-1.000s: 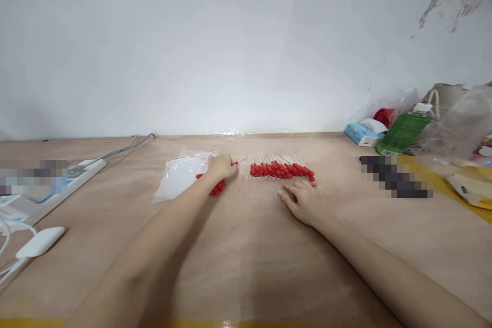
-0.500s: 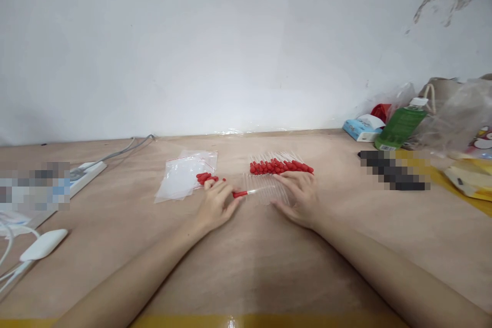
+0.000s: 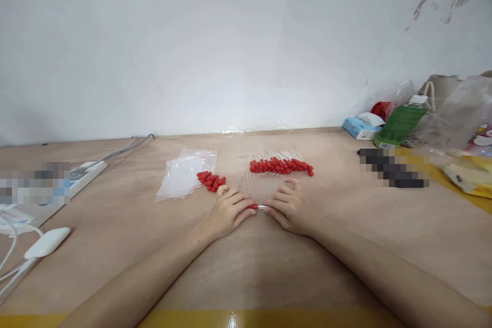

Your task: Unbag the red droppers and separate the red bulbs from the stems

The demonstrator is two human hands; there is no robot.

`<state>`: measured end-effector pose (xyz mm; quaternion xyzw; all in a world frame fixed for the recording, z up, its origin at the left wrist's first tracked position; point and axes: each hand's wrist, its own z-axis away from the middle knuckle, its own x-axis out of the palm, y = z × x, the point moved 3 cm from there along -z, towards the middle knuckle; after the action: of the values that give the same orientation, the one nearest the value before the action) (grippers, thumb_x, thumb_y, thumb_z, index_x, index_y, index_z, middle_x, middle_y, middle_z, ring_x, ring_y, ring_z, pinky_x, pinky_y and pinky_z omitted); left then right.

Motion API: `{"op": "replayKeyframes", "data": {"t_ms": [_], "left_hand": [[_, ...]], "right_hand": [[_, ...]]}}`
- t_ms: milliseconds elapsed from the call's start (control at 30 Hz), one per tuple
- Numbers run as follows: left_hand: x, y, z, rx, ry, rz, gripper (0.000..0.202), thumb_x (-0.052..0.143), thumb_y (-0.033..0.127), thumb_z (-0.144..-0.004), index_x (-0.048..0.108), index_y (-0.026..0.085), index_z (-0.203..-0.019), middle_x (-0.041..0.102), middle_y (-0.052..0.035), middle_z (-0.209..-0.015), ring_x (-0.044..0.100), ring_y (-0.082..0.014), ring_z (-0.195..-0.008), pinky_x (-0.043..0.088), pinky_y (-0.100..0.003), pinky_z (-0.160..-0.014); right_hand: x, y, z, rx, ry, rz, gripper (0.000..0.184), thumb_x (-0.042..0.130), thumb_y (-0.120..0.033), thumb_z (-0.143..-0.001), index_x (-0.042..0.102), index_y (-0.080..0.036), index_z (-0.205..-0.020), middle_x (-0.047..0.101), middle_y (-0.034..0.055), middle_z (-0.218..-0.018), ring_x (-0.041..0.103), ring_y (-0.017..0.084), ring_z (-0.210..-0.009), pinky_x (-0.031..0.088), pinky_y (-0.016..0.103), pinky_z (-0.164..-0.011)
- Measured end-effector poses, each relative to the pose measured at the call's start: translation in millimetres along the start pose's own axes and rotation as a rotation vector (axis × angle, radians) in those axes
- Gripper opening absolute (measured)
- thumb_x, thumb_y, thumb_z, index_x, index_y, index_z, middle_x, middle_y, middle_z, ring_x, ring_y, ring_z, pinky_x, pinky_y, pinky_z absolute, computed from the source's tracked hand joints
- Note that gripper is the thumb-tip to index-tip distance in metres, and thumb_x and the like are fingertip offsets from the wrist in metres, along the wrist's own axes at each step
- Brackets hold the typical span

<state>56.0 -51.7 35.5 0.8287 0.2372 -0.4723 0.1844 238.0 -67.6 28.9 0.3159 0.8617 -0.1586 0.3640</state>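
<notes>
Between my hands lies a glass dropper, a clear tube (image 3: 262,207) with a red rubber bulb (image 3: 252,206) on its left end. My left hand (image 3: 232,210) pinches the bulb between thumb and fingers. The tube's other end is gripped by my right hand (image 3: 290,207), whose fingers cover it. Just beyond, a row of bare clear tubes (image 3: 259,183) lies side by side. Behind that row sit several finished droppers with red bulbs (image 3: 280,165), bulbs toward me. A small pile of loose red bulbs (image 3: 211,180) is left of the tubes.
Clear zip bags (image 3: 180,177) lie at the left of the bulbs. A power strip (image 3: 88,170) and white charger (image 3: 48,242) are farther left. At right stand a green bottle (image 3: 402,123), a blue tissue pack (image 3: 361,127) and a dark, blurred-out object (image 3: 411,183).
Both hands have come closer together and toward me. The right hand has left the tube row and now grips the dropper's tube, while the left hand keeps the red bulb.
</notes>
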Motion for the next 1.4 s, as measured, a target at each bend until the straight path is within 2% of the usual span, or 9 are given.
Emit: {"op": "replayKeyframes", "data": {"t_ms": [133, 433, 600, 700, 833, 967, 1067, 1233, 1400], "left_hand": [[-0.2, -2, 2, -0.022, -0.03, 0.009, 0.022, 0.046, 0.034, -0.088, 0.061, 0.019, -0.082, 0.064, -0.0015, -0.075, 0.051, -0.0158, -0.076, 0.026, -0.035, -0.076], [1.3, -2, 5, 0.02, -0.051, 0.029, 0.028, 0.04, 0.03, -0.09, 0.055, 0.016, -0.071, 0.058, -0.001, -0.067, 0.048, -0.0139, -0.067, 0.026, -0.033, -0.071], [0.8, -9, 10, -0.017, 0.009, 0.044, 0.025, 0.041, 0.027, -0.09, 0.057, 0.016, -0.074, 0.057, -0.0017, -0.067, 0.048, -0.014, -0.067, 0.03, -0.031, -0.069], [0.2, -12, 16, -0.071, 0.056, 0.086, 0.02, 0.043, 0.025, -0.089, 0.058, 0.017, -0.078, 0.057, -0.0026, -0.072, 0.05, -0.0137, -0.069, 0.036, -0.029, -0.068], [-2.9, -14, 16, -0.096, 0.156, 0.196, 0.017, 0.044, 0.02, -0.088, 0.058, 0.019, -0.099, 0.058, -0.0046, -0.09, 0.054, -0.0131, -0.082, 0.043, -0.025, -0.075], [-22.0, -38, 13, -0.332, 0.375, 0.148, 0.025, 0.043, 0.022, -0.087, 0.058, 0.019, -0.108, 0.053, -0.0072, -0.101, 0.053, -0.0167, -0.095, 0.044, -0.031, -0.083], [-41.0, -73, 16, -0.6, 0.49, 0.117, 0.029, 0.042, 0.027, -0.086, 0.059, 0.019, -0.108, 0.053, -0.0065, -0.097, 0.056, -0.0167, -0.088, 0.046, -0.031, -0.078], [-52.8, -119, 22, -0.748, 0.43, 0.124, 0.036, 0.053, 0.034, -0.077, 0.052, 0.02, -0.11, 0.061, -0.0015, -0.086, 0.056, -0.0148, -0.074, 0.043, -0.025, -0.06], [-45.9, -124, 20, -0.723, 0.305, 0.122, 0.023, 0.053, 0.037, -0.075, 0.057, 0.02, -0.089, 0.063, -0.0011, -0.088, 0.055, -0.0153, -0.074, 0.039, -0.024, -0.057]], "right_hand": [[1, -2, 1, -0.024, -0.01, -0.01, 0.019, 0.048, -0.027, -0.085, 0.065, -0.022, -0.079, 0.058, -0.0023, -0.059, 0.045, 0.012, -0.067, 0.021, 0.039, -0.091], [-2, -5, 2, -0.041, 0.015, -0.037, 0.018, 0.049, -0.024, -0.084, 0.062, -0.021, -0.072, 0.055, -0.0044, -0.054, 0.044, 0.01, -0.063, 0.021, 0.038, -0.09], [-5, 2, 7, -0.006, 0.025, -0.054, 0.019, 0.049, -0.024, -0.083, 0.063, -0.021, -0.07, 0.055, -0.0035, -0.054, 0.044, 0.011, -0.064, 0.022, 0.038, -0.089], [-8, 13, 9, 0.086, 0.056, -0.033, 0.02, 0.049, -0.024, -0.083, 0.065, -0.022, -0.071, 0.053, -0.003, -0.052, 0.043, 0.012, -0.063, 0.024, 0.037, -0.087], [-9, 26, 8, 0.229, 0.104, 0.028, 0.018, 0.048, -0.023, -0.082, 0.065, -0.022, -0.089, 0.06, -0.0012, -0.061, 0.047, 0.012, -0.065, 0.026, 0.035, -0.083], [-8, 37, 10, 0.373, 0.153, 0.111, 0.02, 0.047, -0.021, -0.08, 0.063, -0.02, -0.093, 0.065, 0.0008, -0.073, 0.055, 0.014, -0.072, 0.026, 0.032, -0.081], [-8, 46, 14, 0.514, 0.157, 0.191, 0.015, 0.048, -0.023, -0.079, 0.062, -0.02, -0.084, 0.066, 0.0012, -0.074, 0.057, 0.015, -0.073, 0.025, 0.031, -0.079], [-4, 52, 17, 0.613, 0.109, 0.268, 0.014, 0.048, -0.023, -0.077, 0.061, -0.021, -0.076, 0.066, -0.0003, -0.072, 0.057, 0.014, -0.07, 0.025, 0.03, -0.075], [0, 52, 18, 0.612, 0.077, 0.261, 0.016, 0.049, -0.025, -0.078, 0.064, -0.023, -0.079, 0.068, -0.0003, -0.075, 0.058, 0.016, -0.075, 0.024, 0.032, -0.079]]}}
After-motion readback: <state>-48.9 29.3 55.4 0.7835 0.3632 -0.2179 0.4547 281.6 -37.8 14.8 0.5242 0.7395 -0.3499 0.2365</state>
